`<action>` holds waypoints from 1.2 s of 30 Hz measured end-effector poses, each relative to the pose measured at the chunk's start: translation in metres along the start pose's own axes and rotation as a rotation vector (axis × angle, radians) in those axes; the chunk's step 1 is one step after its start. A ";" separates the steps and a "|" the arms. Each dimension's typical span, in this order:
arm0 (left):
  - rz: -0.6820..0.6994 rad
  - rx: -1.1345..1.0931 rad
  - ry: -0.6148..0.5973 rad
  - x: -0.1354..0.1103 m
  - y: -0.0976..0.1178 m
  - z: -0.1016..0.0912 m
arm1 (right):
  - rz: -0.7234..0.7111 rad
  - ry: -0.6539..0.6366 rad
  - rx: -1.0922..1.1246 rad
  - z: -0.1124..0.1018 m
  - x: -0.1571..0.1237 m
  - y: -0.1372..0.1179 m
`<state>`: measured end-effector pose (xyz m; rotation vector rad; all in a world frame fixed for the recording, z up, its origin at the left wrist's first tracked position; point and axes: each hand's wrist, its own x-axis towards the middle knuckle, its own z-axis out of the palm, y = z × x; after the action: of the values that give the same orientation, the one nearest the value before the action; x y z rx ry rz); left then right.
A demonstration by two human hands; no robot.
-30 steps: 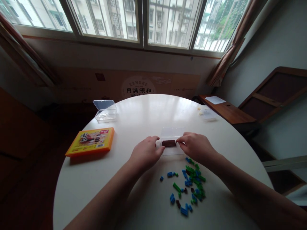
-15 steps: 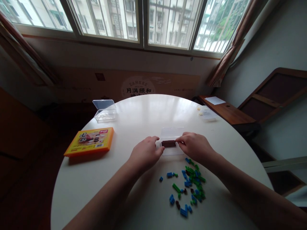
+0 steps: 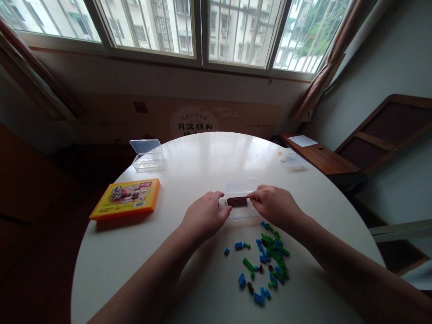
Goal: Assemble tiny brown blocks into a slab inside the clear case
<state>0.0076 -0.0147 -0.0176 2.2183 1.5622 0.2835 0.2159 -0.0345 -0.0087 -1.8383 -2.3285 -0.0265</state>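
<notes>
A dark brown studded building-block plate (image 3: 237,201) lies in or on a clear plastic case (image 3: 243,185), whose lid stands raised behind it. My left hand (image 3: 206,213) is at the plate's left end, thumb against the near corner and index finger apart from it. At the right end, my right hand (image 3: 275,204) has thumb and index finger pinched together; a small brown brick seems to show at the fingertips, though it is mostly hidden. Closer to me lies a loose heap of green bricks (image 3: 277,254), with blue bricks (image 3: 258,299) and a few brown ones scattered around.
An orange and yellow board-game box (image 3: 126,199) lies on the left of the round white table (image 3: 189,162). Behind it stands an open clear plastic box (image 3: 148,161). Another clear case (image 3: 293,161) with small yellowish pieces sits at the back right, near a wooden desk (image 3: 324,157).
</notes>
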 end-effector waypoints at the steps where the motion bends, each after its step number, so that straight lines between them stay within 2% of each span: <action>1: -0.001 -0.001 -0.002 0.000 0.000 0.000 | -0.005 0.003 0.005 0.000 0.000 0.000; 6: -0.002 -0.012 -0.012 0.001 0.000 -0.001 | -0.004 0.027 0.036 -0.007 -0.004 0.005; 10: -0.024 -0.043 -0.031 0.001 0.002 -0.006 | -0.058 0.009 0.157 -0.023 -0.015 0.016; 16: -0.067 -0.058 -0.027 0.002 0.001 -0.012 | -0.411 -0.336 0.292 -0.049 -0.034 0.020; 19: -0.079 -0.055 -0.021 0.003 0.000 -0.012 | -0.473 -0.395 0.272 -0.049 -0.037 0.016; 28: -0.094 -0.070 -0.024 0.006 -0.006 -0.011 | -0.553 -0.361 0.194 -0.039 -0.035 0.013; 36: -0.093 -0.077 -0.037 0.006 -0.005 -0.013 | -0.462 -0.328 0.194 -0.032 -0.034 0.010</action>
<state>0.0004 -0.0052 -0.0087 2.0747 1.6017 0.2692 0.2376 -0.0688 0.0172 -1.2602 -2.8100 0.4550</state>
